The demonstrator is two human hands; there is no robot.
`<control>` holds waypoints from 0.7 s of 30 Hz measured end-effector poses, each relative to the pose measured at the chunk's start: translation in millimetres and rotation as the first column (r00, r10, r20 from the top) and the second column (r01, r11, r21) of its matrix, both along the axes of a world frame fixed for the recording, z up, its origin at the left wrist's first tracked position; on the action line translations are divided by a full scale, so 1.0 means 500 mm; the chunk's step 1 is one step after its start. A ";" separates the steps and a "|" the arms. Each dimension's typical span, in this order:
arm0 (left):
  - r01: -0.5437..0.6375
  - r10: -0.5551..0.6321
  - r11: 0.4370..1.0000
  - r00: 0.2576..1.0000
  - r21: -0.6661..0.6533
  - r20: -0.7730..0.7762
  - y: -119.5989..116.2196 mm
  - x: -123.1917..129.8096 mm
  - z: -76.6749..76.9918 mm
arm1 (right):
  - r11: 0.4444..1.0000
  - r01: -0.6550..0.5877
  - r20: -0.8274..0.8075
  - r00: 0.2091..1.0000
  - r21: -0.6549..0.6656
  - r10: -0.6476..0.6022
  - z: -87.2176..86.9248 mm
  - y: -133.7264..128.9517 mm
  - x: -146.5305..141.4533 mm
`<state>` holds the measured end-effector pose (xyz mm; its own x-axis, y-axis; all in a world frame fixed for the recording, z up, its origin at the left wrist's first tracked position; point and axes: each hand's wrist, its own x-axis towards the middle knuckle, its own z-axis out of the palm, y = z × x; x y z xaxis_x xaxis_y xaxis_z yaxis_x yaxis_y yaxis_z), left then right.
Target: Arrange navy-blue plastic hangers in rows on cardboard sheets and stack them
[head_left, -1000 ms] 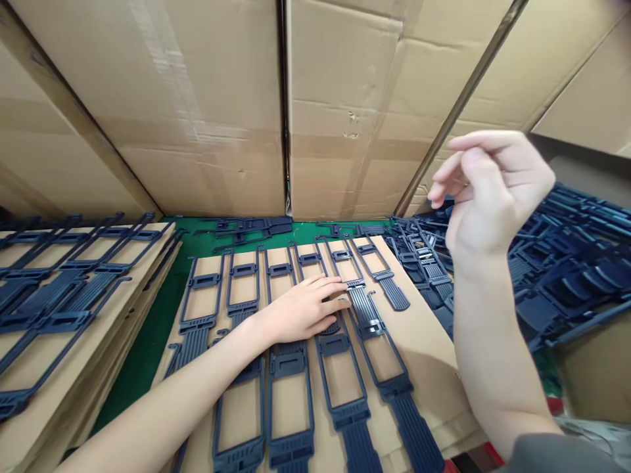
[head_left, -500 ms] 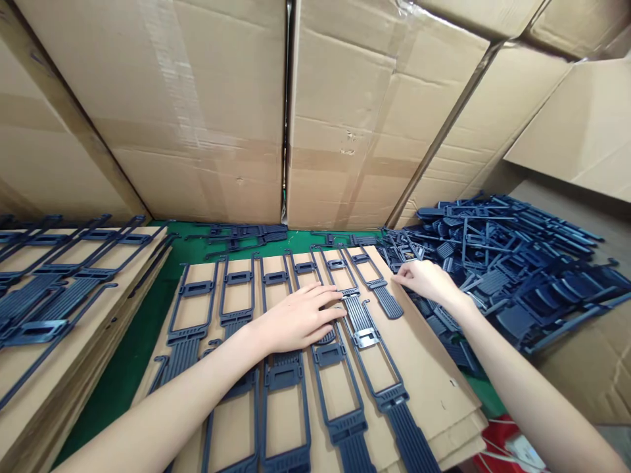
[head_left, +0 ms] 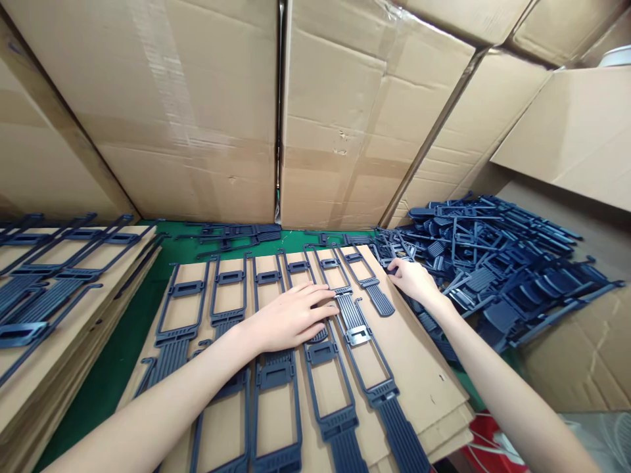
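Left hand [head_left: 288, 320] palm down over the middle of the top cardboard sheet [head_left: 424, 374], fingers long and slightly spread, lying across dark-blue plastic frames [head_left: 382, 393] set out in two rows; whether it presses or only rests, cannot tell. Frames narrow, each with a slotted crossbar and ribbed tail; near-row ones overlap the tails of the far row. Right hand [head_left: 417, 281] at the sheet's far right edge, just beside the right-end frame [head_left: 379, 299] of the far row; thumb and index tip close together, remaining fingers curled; anything pinched there, cannot tell. Beyond that hand, a tangled pile of loose frames [head_left: 480, 246] by an open carton [head_left: 586, 348]. More frames on a second cardboard stack [head_left: 73, 336], left, across a strip of green tabletop [head_left: 106, 381]. Tall taped cartons [head_left: 335, 112] wall the back.
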<state>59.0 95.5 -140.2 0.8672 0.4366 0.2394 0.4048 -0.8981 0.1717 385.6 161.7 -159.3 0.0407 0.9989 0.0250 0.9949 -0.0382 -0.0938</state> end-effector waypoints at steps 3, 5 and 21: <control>0.001 -0.001 1.000 1.000 -0.001 0.007 0.001 0.000 -0.003 | 1.000 -0.003 -0.027 1.000 0.004 0.003 -0.003 -0.005 0.003; 0.004 -0.004 1.000 1.000 -0.004 0.008 0.002 0.000 -0.004 | 1.000 0.000 -0.043 0.999 0.010 0.000 -0.004 -0.008 0.007; 0.003 -0.003 1.000 1.000 -0.013 0.022 0.002 0.000 -0.003 | 0.999 -0.002 0.094 0.996 0.043 -0.002 -0.006 -0.017 0.016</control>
